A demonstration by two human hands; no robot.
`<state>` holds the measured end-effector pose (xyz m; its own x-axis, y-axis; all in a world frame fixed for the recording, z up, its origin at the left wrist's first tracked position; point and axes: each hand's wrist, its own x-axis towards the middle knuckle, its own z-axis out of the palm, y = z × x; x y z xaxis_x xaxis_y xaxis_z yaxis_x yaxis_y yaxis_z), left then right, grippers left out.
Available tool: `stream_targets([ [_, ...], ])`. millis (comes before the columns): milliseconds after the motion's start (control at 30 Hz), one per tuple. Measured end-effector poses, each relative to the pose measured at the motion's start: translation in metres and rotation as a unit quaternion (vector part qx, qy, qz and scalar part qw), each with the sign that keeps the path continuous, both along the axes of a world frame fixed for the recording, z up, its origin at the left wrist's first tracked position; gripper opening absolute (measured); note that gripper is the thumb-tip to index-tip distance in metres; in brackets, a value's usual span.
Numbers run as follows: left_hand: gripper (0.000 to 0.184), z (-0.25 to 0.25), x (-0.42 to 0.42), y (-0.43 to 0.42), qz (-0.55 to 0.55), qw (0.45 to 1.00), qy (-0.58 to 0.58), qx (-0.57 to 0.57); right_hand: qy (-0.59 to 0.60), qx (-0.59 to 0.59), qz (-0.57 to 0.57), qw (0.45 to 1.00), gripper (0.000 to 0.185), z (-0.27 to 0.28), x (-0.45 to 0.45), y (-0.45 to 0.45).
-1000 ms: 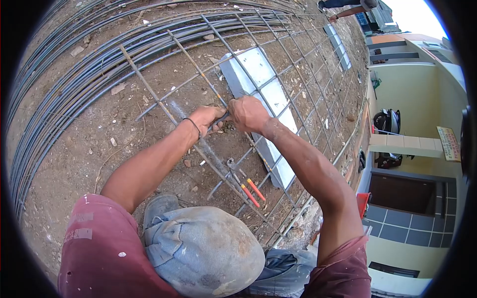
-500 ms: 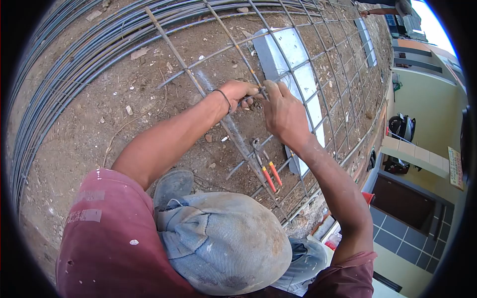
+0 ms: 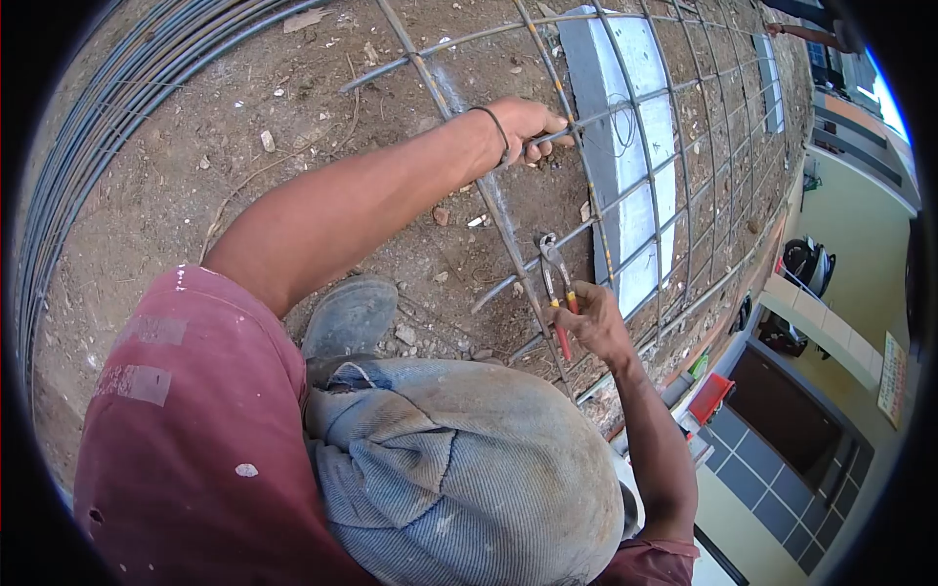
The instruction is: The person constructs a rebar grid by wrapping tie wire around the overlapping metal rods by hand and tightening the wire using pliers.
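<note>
My left hand (image 3: 523, 129) is closed at a crossing of the steel rebar mesh (image 3: 601, 210), thumb and fingers pressed around the bar there. Thin looped tie wire (image 3: 622, 125) shows just beyond that crossing; whether its end lies in my fingers is hidden. Lower down, my right hand (image 3: 598, 327) has its fingers around the handles of a pair of pincers (image 3: 553, 256). Their red and yellow handles point toward me, and the metal jaws rest over a bar of the mesh.
White-topped blocks (image 3: 640, 88) lie beneath the mesh. Loose long rebars (image 3: 88, 166) curve along the left over dirt ground (image 3: 147, 254). My boot (image 3: 352, 317) is near the mesh edge. Another person's arm (image 3: 806, 35) appears far off; a building wall (image 3: 845, 210) stands at right.
My right hand has left the rebar crossing, come down toward me and taken hold of the pincers' handles. The left hand stays at the crossing. The view has shifted.
</note>
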<state>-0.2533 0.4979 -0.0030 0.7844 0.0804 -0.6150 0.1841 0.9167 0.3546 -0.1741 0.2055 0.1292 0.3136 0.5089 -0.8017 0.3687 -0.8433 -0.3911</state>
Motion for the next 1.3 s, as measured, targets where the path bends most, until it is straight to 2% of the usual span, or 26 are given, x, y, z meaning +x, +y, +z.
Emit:
stream_targets([
  [33, 0.024, -0.001, 0.000, 0.001, -0.005, 1.000, -0.002, -0.012, 0.001, -0.030, 0.000, 1.000, 0.015, 0.018, -0.005, 0.019],
  [133, 0.023, -0.001, -0.002, 0.001, 0.000, 1.000, 0.002, -0.030, 0.020, -0.010, 0.019, 1.000, 0.017, 0.046, 0.004, 0.036],
  [167, 0.022, 0.000, -0.002, 0.002, -0.002, 0.999, 0.004, -0.044, 0.014, 0.039, 0.044, 0.998, 0.020, 0.054, 0.010, 0.039],
  [233, 0.021, 0.000, -0.001, 0.002, -0.005, 0.998, 0.006, -0.061, -0.069, 0.044, 0.123, 0.989, 0.024, 0.088, 0.008, 0.072],
  [267, 0.020, -0.001, -0.002, 0.001, -0.002, 0.998, 0.007, -0.062, -0.162, 0.040, 0.269, 0.948, 0.024, 0.108, 0.011, 0.095],
  [333, 0.020, 0.001, -0.001, 0.002, -0.005, 0.998, 0.005, -0.061, -0.264, 0.048, 0.385, 0.883, 0.017, 0.134, 0.014, 0.131],
  [400, 0.020, 0.002, -0.002, 0.001, -0.001, 0.999, 0.001, -0.050, -0.373, 0.058, 0.503, 0.777, 0.015, 0.145, 0.025, 0.160],
  [433, 0.019, 0.001, -0.002, 0.001, 0.005, 0.999, 0.003, -0.047, -0.416, 0.019, 0.527, 0.741, 0.019, 0.150, 0.025, 0.176],
  [467, 0.019, 0.000, -0.001, 0.001, 0.004, 0.999, 0.002, -0.048, -0.441, 0.035, 0.551, 0.708, 0.023, 0.148, 0.033, 0.185],
  [567, 0.018, 0.001, -0.002, 0.000, 0.004, 0.999, 0.011, -0.049, -0.463, 0.016, 0.569, 0.679, 0.025, 0.133, 0.029, 0.212],
  [633, 0.017, 0.003, -0.002, 0.000, 0.006, 0.999, 0.012, -0.040, -0.493, -0.011, 0.609, 0.622, 0.024, 0.112, 0.032, 0.216],
  [667, 0.017, 0.003, -0.002, 0.001, 0.008, 0.999, 0.010, -0.041, -0.493, -0.012, 0.611, 0.619, 0.024, 0.105, 0.030, 0.218],
  [733, 0.017, 0.000, 0.000, 0.001, 0.001, 0.998, 0.020, -0.059, -0.511, -0.107, 0.574, 0.631, 0.024, 0.092, 0.025, 0.222],
  [867, 0.017, 0.003, -0.002, 0.000, 0.018, 0.998, 0.012, -0.063, -0.524, -0.092, 0.555, 0.639, 0.025, 0.082, 0.050, 0.208],
  [900, 0.016, 0.004, -0.003, 0.000, 0.023, 0.998, 0.019, -0.055, -0.465, -0.137, 0.546, 0.683, 0.036, 0.088, 0.042, 0.213],
  [933, 0.016, 0.005, -0.003, -0.001, 0.027, 0.998, 0.027, -0.047, -0.465, -0.139, 0.545, 0.684, 0.036, 0.085, 0.044, 0.210],
  [1000, 0.016, 0.006, -0.003, -0.001, 0.025, 0.998, 0.026, -0.048, -0.428, -0.123, 0.565, 0.695, 0.052, 0.075, 0.053, 0.202],
  [1033, 0.016, 0.005, -0.003, -0.001, 0.027, 0.998, 0.026, -0.047, -0.427, -0.125, 0.565, 0.695, 0.052, 0.074, 0.058, 0.201],
  [1100, 0.016, 0.006, -0.003, -0.001, 0.026, 0.998, 0.027, -0.048, -0.419, -0.131, 0.557, 0.705, 0.076, 0.073, 0.059, 0.205],
  [1133, 0.016, 0.007, -0.003, 0.000, 0.026, 0.998, 0.029, -0.048, -0.418, -0.131, 0.558, 0.705, 0.076, 0.074, 0.056, 0.211],
  [1200, 0.017, 0.006, -0.003, 0.000, 0.026, 0.998, 0.024, -0.052, -0.370, -0.199, 0.524, 0.741, 0.074, 0.079, 0.051, 0.222],
  [1233, 0.017, 0.004, -0.002, -0.001, 0.027, 0.998, 0.019, -0.055, -0.370, -0.201, 0.523, 0.741, 0.074, 0.077, 0.053, 0.223],
  [1300, 0.017, 0.003, -0.001, -0.001, 0.025, 0.998, 0.018, -0.053, -0.397, -0.199, 0.554, 0.704, 0.075, 0.075, 0.059, 0.224],
])
